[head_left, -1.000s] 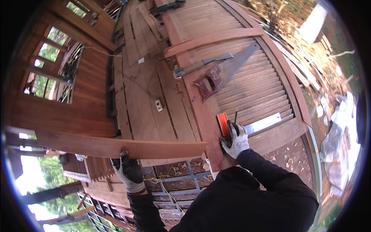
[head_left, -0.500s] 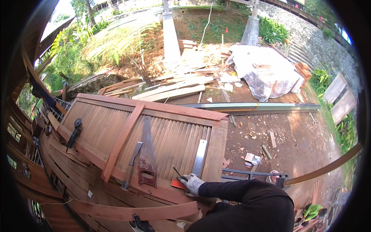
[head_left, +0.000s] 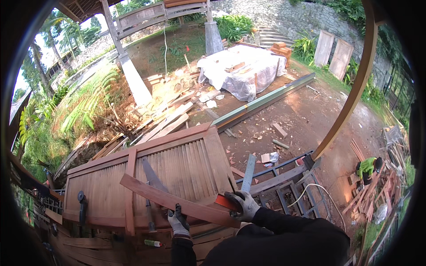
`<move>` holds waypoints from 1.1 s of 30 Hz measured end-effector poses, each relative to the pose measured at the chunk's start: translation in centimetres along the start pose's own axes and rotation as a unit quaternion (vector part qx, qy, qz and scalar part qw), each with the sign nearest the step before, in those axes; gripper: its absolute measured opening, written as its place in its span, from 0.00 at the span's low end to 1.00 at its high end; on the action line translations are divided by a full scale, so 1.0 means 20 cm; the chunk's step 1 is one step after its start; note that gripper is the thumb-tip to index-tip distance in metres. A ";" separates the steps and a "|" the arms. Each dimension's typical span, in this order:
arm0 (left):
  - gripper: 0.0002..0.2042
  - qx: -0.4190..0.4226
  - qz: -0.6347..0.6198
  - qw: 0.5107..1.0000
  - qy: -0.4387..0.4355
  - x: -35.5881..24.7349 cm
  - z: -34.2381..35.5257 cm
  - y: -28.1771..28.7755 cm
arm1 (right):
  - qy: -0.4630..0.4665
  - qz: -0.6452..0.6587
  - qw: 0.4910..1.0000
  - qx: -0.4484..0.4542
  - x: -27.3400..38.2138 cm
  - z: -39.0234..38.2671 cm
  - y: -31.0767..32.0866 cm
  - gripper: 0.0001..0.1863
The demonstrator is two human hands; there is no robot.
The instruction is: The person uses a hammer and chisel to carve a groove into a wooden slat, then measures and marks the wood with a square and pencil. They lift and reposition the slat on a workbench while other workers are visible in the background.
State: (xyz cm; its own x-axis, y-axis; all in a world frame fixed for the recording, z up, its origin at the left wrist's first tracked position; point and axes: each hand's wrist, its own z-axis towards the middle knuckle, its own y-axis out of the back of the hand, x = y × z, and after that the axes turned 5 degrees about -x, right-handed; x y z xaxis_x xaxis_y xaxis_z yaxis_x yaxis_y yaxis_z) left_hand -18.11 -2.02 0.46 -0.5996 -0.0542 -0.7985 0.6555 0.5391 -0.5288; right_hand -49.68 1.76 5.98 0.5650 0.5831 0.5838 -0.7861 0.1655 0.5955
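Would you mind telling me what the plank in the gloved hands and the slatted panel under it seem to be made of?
The plank looks like solid reddish-brown hardwood, smooth and probably sanded or planed, with an even matte tone. The slatted panel seems to be the same kind of wood: narrow parallel slats in a framed border, with no visible gloss. The left hand and right hand wear what looks like coated fabric gloves, grey and dark.

The plank (head_left: 177, 201) lies slantwise across the slatted panel (head_left: 186, 164), blocking the near part. Left of it, a handsaw (head_left: 150, 177) and an upright board (head_left: 130, 190) crowd the slats. The far right slats are bare. A metal ruler (head_left: 248, 173) lies just right of the panel.
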 end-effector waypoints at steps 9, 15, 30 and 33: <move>0.18 0.103 0.044 0.987 0.115 0.41 0.47 -0.19 | -0.204 -0.083 0.975 -0.003 0.04 -0.39 0.20 0.50; 0.21 0.150 0.111 0.947 0.262 0.65 0.81 -0.09 | -0.245 -0.129 0.960 -0.048 0.17 -0.46 0.24 0.52; 0.19 0.392 0.442 0.752 0.293 0.18 0.48 -0.27 | -0.210 -0.157 0.962 -0.080 0.59 -0.53 -0.20 0.46; 0.26 0.533 0.345 0.680 0.367 0.03 0.12 -0.41 | -0.143 -0.161 0.976 -0.044 0.62 -0.46 -0.27 0.44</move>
State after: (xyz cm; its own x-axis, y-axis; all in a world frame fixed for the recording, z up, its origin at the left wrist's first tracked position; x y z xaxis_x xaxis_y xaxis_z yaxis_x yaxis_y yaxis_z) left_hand -22.72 -8.55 3.70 0.2083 0.5474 -0.8105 0.6230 -0.7131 -0.3215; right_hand -40.72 15.49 5.01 0.8229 0.2465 0.5120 -0.5681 0.3783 0.7309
